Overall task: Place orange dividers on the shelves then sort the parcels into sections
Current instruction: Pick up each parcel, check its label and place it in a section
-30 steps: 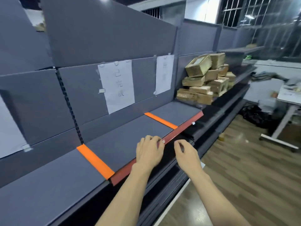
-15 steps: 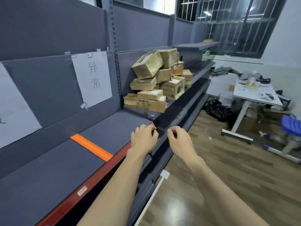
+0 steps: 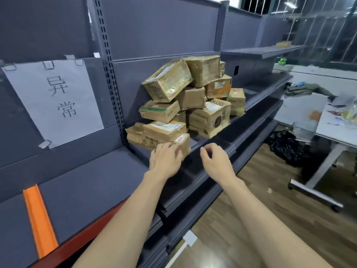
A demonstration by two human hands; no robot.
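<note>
Cardboard parcel point(image 3: 166, 141) corner behind left hand point(image 3: 166, 158)

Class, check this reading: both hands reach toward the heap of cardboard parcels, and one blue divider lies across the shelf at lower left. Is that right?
One detail is wrong: the divider is orange, not blue, as the head view shows. The rest stands: the left hand and right hand reach toward the heap of cardboard parcels, and the divider lies across the shelf at lower left.
</note>
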